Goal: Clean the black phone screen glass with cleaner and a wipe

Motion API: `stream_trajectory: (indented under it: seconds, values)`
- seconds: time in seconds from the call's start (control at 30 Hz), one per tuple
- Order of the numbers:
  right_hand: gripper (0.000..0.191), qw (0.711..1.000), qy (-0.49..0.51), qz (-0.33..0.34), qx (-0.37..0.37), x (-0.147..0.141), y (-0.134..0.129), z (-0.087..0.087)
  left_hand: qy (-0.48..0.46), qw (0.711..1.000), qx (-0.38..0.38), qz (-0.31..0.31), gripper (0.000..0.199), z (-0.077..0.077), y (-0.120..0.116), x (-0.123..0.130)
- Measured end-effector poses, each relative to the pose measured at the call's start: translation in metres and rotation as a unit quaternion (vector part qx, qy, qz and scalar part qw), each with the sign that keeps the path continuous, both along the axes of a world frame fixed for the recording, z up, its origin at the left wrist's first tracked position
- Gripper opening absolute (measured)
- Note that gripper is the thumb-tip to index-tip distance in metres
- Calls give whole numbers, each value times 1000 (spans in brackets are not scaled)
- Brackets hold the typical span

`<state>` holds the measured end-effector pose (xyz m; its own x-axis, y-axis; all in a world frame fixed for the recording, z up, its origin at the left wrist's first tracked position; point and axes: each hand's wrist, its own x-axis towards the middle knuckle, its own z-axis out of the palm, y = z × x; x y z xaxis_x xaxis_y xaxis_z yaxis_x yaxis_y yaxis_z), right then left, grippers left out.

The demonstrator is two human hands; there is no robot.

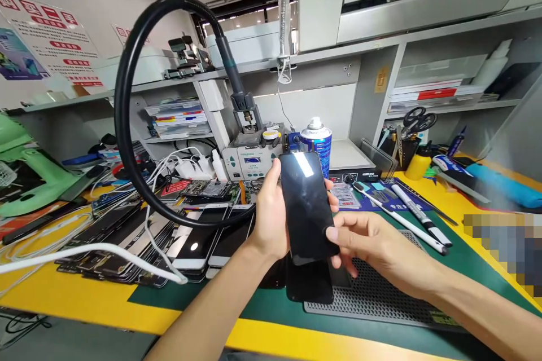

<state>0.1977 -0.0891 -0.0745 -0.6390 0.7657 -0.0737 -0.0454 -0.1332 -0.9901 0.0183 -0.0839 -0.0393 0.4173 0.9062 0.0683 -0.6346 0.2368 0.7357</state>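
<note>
A black smartphone with a dark, glossy screen is held up in front of me, a bright reflection near its top. My left hand wraps round its left side from behind, and fingertips show past its right edge. With thumb on the screen and fingers at the back, my right hand pinches the lower right edge. Below it, a second dark phone lies over the edge of a grey perforated mat, partly hidden by the held one.
Left of my hands lie several phones and a stack of phone parts. A thick black hose arches from a rework station. Behind the phone stands a blue spray can. A toothbrush and marker lie to the right.
</note>
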Motion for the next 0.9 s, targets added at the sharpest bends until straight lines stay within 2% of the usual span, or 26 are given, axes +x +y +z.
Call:
stream_trajectory:
  seconds: [0.17, 0.4, 0.6, 0.77, 0.9]
  values:
    - [31, 997, 50, 40, -52, 4, 3, -4, -2, 1000, 22, 1, 61, 3, -3, 0]
    - [36, 1000, 9, 26, 11, 4, 1, -2, -9, 997, 70, -32, 68, -2, -2, -2]
    - [36, 998, -13, -4, 60, 2, 1, -8, -27, 994, 72, -83, 77, -6, 0, -3]
    - [37, 998, -22, -3, 57, 2, 0, -9, -38, 992, 69, -98, 79, -8, 3, -4]
    - [38, 999, -8, 12, 39, 2, 1, -7, -47, 993, 77, -80, 70, -8, 3, -4]
